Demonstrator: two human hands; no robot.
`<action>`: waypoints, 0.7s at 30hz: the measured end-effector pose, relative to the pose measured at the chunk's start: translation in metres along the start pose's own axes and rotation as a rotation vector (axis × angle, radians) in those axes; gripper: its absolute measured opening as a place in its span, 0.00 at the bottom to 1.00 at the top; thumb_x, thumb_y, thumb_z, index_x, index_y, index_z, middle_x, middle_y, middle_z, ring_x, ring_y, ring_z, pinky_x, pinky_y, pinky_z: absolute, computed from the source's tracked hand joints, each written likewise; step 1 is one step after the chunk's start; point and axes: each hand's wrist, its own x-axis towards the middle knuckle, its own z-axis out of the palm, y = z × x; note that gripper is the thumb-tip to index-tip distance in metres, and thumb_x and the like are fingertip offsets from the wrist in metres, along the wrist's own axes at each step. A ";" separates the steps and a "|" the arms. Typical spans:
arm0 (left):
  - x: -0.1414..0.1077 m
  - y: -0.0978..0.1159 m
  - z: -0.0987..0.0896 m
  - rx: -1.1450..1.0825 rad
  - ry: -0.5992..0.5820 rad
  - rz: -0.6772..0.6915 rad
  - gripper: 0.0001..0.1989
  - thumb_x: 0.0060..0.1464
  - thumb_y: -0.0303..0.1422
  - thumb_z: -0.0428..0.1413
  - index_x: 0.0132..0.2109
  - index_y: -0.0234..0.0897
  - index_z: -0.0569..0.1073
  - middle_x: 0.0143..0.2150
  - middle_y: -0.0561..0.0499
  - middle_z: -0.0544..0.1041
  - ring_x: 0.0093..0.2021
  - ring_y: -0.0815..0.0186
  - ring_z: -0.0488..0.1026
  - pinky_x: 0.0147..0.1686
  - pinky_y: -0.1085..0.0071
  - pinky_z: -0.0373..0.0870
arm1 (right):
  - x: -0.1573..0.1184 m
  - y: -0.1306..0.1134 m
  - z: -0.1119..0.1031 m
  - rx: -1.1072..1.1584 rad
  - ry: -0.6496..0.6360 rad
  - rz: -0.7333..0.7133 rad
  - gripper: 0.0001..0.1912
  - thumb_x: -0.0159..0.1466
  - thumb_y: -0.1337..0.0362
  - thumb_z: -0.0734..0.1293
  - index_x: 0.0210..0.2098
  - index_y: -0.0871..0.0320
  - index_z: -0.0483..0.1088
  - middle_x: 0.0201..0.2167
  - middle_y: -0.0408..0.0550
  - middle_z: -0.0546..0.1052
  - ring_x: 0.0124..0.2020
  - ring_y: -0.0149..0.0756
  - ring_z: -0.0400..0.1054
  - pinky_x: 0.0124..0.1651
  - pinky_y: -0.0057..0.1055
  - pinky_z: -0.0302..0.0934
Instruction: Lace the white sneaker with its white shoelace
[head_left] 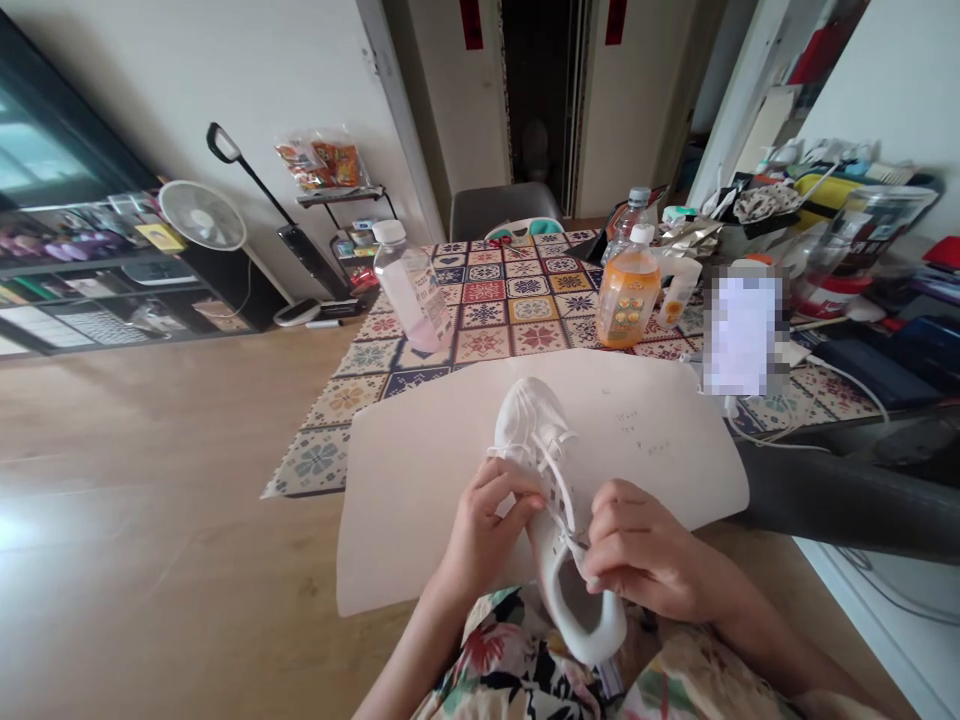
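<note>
A white sneaker (529, 420) lies with its toe pointing away from me, its heel and opening close to my lap. A white shoelace (559, 475) runs loosely over its upper, through part of the eyelets. On the shoe's left side, my left hand (491, 525) is closed, thumb and forefinger pinched on the lace by the eyelets. My right hand (649, 550) is closed at the right of the opening, with the lace leading into its curled fingers. Its fingertips are beside the tongue and collar; exactly what lies inside them is partly hidden.
Under the shoe a large white sheet (420, 480) overhangs the patterned tablecloth (480, 315). Beyond it stand a pink-tinted bottle (412, 290) and an orange drink bottle (630, 295). At right are a blurred-out phone (744, 335), a cable (772, 440) and piled household items.
</note>
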 end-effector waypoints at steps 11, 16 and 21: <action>-0.007 0.023 -0.011 -0.090 -0.276 0.064 0.16 0.56 0.47 0.62 0.39 0.37 0.75 0.38 0.47 0.73 0.39 0.62 0.70 0.44 0.67 0.67 | 0.001 -0.018 0.003 -0.535 -0.057 0.046 0.04 0.69 0.72 0.62 0.41 0.60 0.68 0.35 0.49 0.76 0.36 0.39 0.64 0.40 0.37 0.56; -0.005 0.023 -0.011 -0.096 -0.292 0.065 0.18 0.55 0.48 0.62 0.39 0.37 0.76 0.38 0.46 0.76 0.40 0.61 0.72 0.46 0.64 0.66 | 0.002 -0.018 0.007 -0.582 -0.061 0.040 0.04 0.68 0.73 0.62 0.40 0.61 0.68 0.36 0.49 0.76 0.36 0.39 0.65 0.40 0.38 0.56; -0.004 0.021 -0.010 -0.134 -0.287 0.042 0.18 0.53 0.49 0.63 0.37 0.37 0.77 0.38 0.46 0.76 0.40 0.61 0.73 0.46 0.64 0.67 | -0.001 -0.019 0.009 -0.582 -0.088 0.054 0.05 0.68 0.73 0.62 0.38 0.60 0.69 0.36 0.49 0.75 0.36 0.39 0.66 0.41 0.37 0.58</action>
